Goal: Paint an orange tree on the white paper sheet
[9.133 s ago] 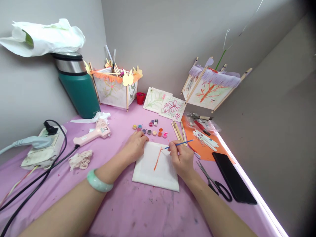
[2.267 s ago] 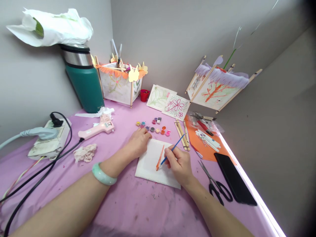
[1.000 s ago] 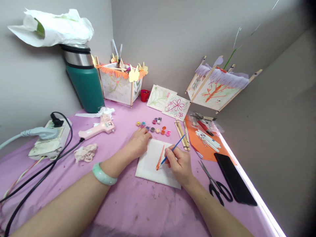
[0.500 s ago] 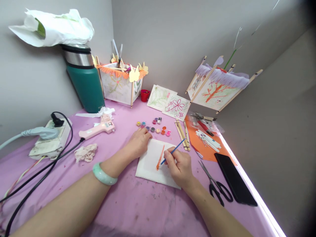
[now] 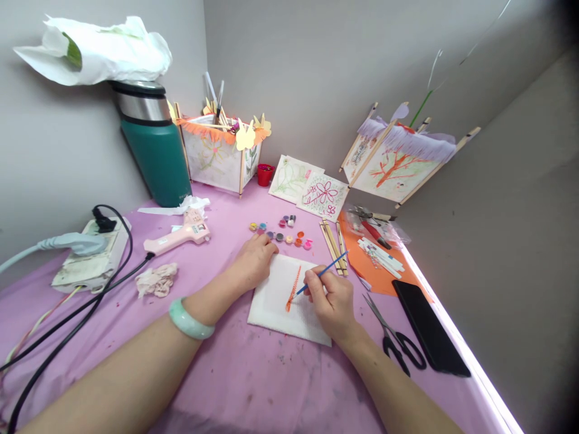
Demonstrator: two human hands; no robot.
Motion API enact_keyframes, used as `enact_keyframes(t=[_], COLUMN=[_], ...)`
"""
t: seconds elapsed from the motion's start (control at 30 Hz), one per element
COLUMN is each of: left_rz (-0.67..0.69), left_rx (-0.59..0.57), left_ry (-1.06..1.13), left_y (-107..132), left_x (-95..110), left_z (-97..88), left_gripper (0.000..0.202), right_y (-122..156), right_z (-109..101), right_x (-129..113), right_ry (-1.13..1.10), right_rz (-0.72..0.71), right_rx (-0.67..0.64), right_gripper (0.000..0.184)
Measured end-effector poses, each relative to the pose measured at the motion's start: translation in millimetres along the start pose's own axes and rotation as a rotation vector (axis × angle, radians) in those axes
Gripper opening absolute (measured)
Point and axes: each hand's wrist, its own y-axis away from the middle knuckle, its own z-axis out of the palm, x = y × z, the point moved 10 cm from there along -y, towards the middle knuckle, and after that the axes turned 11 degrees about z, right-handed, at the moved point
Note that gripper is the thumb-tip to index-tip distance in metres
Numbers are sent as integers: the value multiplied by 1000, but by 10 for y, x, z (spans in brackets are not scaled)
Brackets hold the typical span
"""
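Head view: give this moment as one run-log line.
left hand: on white pad | right hand: holds blue paintbrush | pad: orange stroke

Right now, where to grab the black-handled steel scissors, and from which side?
The black plastic finger loops of the steel scissors, from the near side: they lie flat, blades pointing away, loops toward the person, between the right hand and a flat black phone.

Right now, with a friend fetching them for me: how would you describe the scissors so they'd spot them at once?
On the pink-covered table, find the black phone lying along the right edge. The scissors lie just left of it, beside the right forearm, their black looped handles and thin steel blades unlike anything near them.
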Motion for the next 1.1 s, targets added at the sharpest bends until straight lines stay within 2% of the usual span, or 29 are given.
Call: enact_keyframes(t=[0.2,0.3,0.47,0.7,0.83,0.97,1.1], left_rz=[12,7,0,4,-12,-4,13], left_rx=[0,-2,3,-14,-22,-18,-20], left_ry=[2,4,16,21,33,29,17], left_y=[-2,-5,-1,0,2,0,-7], left_x=[11,8,-5,7,10,-6,-20], left_z=[-6,-9,1,-1,-13,2,19], left_gripper=[28,28,28,29,29,29,30], right_y=[32,17,-22,-180,-398,-612,-744], right_z=[108,98,-48,-348,-471,-372,-204], right_x=[34,50,63,403,516,568,617], right_ry=[-94,-83,-41,-154,-140,-85,79], right_rz=[54,68,37,231,267,247,226], right_rx=[-105,-98,24,216,260,200,159], right_gripper=[29,30,28,26,30,32,31])
